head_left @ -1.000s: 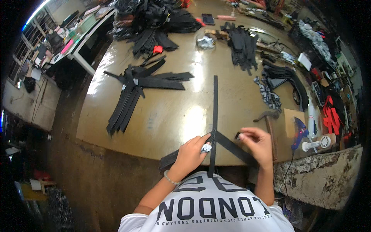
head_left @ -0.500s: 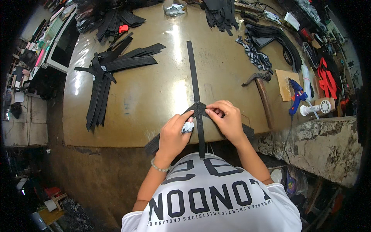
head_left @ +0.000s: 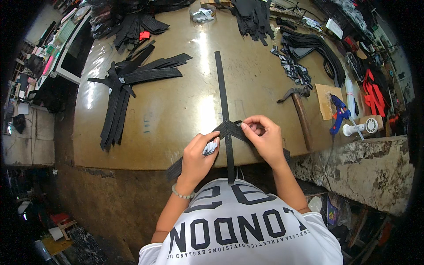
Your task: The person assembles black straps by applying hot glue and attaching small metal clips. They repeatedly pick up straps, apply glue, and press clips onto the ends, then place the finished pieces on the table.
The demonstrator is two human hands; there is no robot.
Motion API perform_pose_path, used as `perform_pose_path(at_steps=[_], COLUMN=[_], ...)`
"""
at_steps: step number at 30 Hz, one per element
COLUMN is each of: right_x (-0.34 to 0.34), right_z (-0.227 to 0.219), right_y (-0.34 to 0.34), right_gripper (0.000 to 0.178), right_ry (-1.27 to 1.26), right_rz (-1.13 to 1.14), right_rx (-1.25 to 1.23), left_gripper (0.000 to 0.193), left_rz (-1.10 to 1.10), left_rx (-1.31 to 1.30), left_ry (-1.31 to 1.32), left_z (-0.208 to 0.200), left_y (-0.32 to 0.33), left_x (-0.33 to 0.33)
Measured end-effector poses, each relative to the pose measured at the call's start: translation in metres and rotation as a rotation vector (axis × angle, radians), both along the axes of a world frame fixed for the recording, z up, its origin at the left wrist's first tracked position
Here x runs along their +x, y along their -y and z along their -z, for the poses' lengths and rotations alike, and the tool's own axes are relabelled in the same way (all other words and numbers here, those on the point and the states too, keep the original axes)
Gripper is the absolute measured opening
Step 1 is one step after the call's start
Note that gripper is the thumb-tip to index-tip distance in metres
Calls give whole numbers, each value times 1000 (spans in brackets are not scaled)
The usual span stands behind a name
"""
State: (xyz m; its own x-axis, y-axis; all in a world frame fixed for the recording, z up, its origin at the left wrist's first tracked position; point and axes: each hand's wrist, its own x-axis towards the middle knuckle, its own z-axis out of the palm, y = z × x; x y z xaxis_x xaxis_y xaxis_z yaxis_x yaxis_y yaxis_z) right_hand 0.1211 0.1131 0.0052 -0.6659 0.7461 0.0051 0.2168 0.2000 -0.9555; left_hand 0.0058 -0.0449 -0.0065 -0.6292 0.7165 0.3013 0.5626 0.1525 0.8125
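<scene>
A narrow black webbing strap [head_left: 223,90] lies lengthwise on the table, its near end hanging over the front edge against my shirt. Wider black strap pieces [head_left: 231,129] meet in a peak across it and slope down to both sides. My left hand [head_left: 199,154] is closed around a few small white-and-grey tags [head_left: 211,147], its index fingertip resting on the left side of the peak. With thumb and index finger, my right hand [head_left: 265,138] pinches black strap material at the right side of the peak. Its other fingers are curled, and what lies under them is hidden.
Bundled black straps [head_left: 118,97] lie at left. A hammer [head_left: 301,112], a blue glue gun [head_left: 339,115] on cardboard and a white spool [head_left: 363,127] are at right. Small tags [head_left: 293,66] are scattered beside stacked black straps [head_left: 316,46]. A clear container [head_left: 203,14] stands at the back.
My right hand has moved slightly right, away from the peak, uncovering more of the strap's right side. The left hand stays at the peak, with the tags turned a little in its grip.
</scene>
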Motion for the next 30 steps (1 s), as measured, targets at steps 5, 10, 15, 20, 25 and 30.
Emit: perform_pose_path(at_steps=[5, 10, 15, 20, 25, 30], right_x=[0, -13, -17, -18, -19, -18], right_z=[-10, -6, -3, -2, 2, 4], right_y=[-10, -13, -9, -8, -10, -8], right_gripper=[13, 11, 11, 14, 15, 15], right_ry=[133, 132, 213, 226, 240, 252], right_rz=[-311, -371, -341, -302, -276, -250], right_rx=[92, 273, 305, 283, 280, 256], left_gripper=[20, 22, 25, 40, 41, 22], left_rz=[38, -2, 223, 320, 248, 140], left_rx=[-86, 4, -122, -196, -107, -108], left_ry=[-69, -163, -219, -302, -299, -112], left_z=[0, -7, -18, -12, -5, -1], left_y=[-2, 13, 47, 41, 10, -6], left_x=[-1, 3, 15, 24, 2, -13])
